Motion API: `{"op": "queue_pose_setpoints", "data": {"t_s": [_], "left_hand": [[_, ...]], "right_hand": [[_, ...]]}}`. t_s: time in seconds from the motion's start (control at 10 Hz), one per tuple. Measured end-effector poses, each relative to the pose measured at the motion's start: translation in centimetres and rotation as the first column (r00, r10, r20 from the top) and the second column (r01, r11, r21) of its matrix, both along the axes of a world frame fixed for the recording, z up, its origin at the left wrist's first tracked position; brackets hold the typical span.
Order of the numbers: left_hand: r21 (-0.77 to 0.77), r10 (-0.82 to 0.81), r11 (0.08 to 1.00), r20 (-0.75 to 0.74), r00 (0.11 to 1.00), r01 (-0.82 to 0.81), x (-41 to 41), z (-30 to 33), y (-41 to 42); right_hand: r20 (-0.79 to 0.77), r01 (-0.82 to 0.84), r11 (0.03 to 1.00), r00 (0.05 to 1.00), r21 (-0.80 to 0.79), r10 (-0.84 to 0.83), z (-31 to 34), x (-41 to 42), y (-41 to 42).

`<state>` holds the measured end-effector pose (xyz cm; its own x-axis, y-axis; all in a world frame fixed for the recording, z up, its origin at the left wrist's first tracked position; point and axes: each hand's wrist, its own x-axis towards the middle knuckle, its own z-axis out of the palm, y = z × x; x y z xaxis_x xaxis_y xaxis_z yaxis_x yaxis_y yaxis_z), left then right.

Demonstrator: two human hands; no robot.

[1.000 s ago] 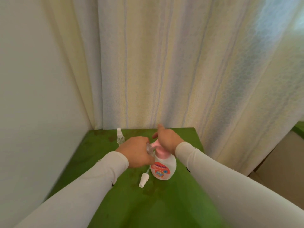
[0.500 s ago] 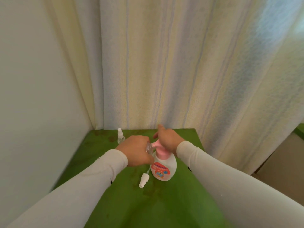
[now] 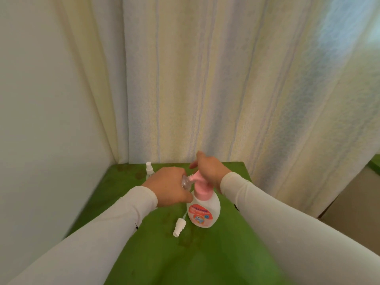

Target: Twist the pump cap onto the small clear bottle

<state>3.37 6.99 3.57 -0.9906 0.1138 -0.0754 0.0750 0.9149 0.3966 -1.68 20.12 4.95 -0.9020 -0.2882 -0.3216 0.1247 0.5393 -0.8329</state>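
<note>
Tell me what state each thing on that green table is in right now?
Pump bottle: upright, pink pump on.
Small clear bottle: uncapped, mouth at the pump's nozzle.
Left hand: grips the small clear bottle.
Right hand: rests on the pump head.
Spray cap: off, lying flat.
Spray bottle: upright, capped.

Pump bottle [image 3: 203, 210] stands mid-table, between my left hand [image 3: 168, 188] and right hand [image 3: 209, 169]. Loose spray cap [image 3: 179, 227] lies just in front of it, touching or nearly so. Small spray bottle [image 3: 148, 170] blocks the far left corner. Curtain [image 3: 205, 89] closes the back edge, wall [image 3: 41, 120] the left. Near half of the green table [image 3: 185, 264] open between my sleeves.
</note>
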Motion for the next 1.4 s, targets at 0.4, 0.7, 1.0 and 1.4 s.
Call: {"op": "queue_pose_setpoints", "data": {"t_s": [0.4, 0.7, 1.0, 1.4], "left_hand": [[0.01, -0.004, 1.0, 0.005, 1.0, 0.004, 0.0, -0.2, 0.0], [-0.044, -0.023, 0.999, 0.029, 0.999, 0.024, 0.1, -0.6, 0.2], [0.014, 0.004, 1.0, 0.015, 1.0, -0.004, 0.3, -1.2, 0.4], [0.032, 0.001, 0.999, 0.019, 1.0, -0.002, 0.5, -1.2, 0.4]], "right_hand": [[-0.018, -0.011, 1.0, 1.0, 0.0, 0.011, 0.1, 0.0, 0.0], [-0.06, -0.08, 0.99, 0.994, 0.115, 0.088, -0.2, 1.0, -0.1], [-0.097, -0.117, 0.981, 0.986, 0.152, 0.133, -0.6, 0.9, 0.0], [-0.102, -0.1, 0.987, 0.988, 0.126, 0.113, -0.5, 1.2, 0.2]]}}
